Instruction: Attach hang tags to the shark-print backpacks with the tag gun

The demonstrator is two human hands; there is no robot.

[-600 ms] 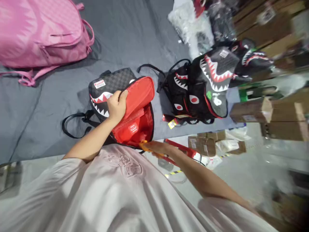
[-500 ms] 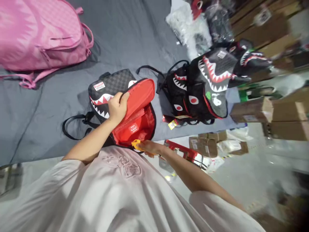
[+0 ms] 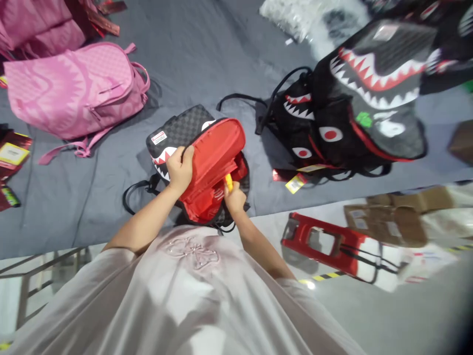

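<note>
The left arm reaches in from the lower left, bent at the elbow, its forearm slanting up and to the right. The left hand (image 3: 180,167) sits back up on the front flap (image 3: 221,143) of a small black checkered backpack (image 3: 192,121), the thumb lying toward the red lining and the hand closed around the fabric; the far fingertips are hidden, so their exact placing cannot be told. The flap is held raised, tilted away from the pouch beneath.

The right arm comes from the lower right, its forearm angled up and to the left. The right hand (image 3: 235,197) is over the right side of the gaping pouch, its fingers curled narrowly around a yellow tool (image 3: 229,183), whose end pokes out past the thumb toward the red interior. Whether the tool touches the lining cannot be told. The hands are near each other but apart, the right 1 lower.

The backpack lies on a grey cloth (image 3: 207,54), close to its near edge and just ahead of the pale shirt (image 3: 177,301). A pink backpack (image 3: 74,88) lies to its upper left, and a larger black backpack (image 3: 384,74) with shark teeth to its right.
</note>
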